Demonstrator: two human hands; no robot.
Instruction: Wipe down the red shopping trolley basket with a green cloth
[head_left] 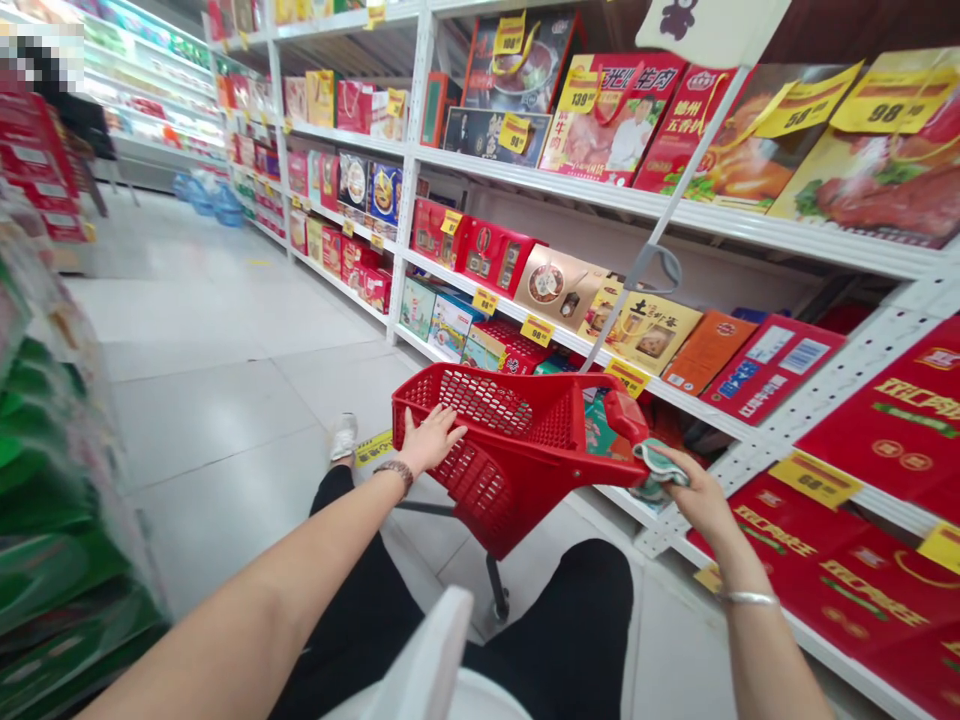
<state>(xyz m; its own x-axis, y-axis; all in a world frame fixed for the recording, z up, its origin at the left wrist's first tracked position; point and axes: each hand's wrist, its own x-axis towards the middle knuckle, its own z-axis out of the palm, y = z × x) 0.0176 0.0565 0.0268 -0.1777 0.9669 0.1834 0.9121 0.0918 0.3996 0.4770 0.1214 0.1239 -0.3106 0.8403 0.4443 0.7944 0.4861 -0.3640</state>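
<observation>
Nearest: a white object (427, 660) at the bottom edge, which I cannot identify, lies over my operator's black trousers (570, 600).

Left grip (427, 440): open and wide, palm laid on the basket's near rim with the fingers spread, a beaded bracelet (394, 475) at the wrist.

Right grip (697, 495): closed on a grey-green cloth (660, 470), pressed against the red handle end (622, 415) of the basket.

Basket: I read a red plastic shopping basket (480, 490), tilted back on a black frame with a caster (499, 600), touched by both grips.

Floor: a white sneaker (343, 438) stands on pale floor tiles (225, 420), beyond the basket's left side.

Right side: white metal shelving (480, 275) holds red gift boxes (495, 255) and yellow price tags (538, 330), some reading 98.

Far: blurred green packaging (52, 520) lines the left; blue bags (206, 195) sit down the aisle.
</observation>
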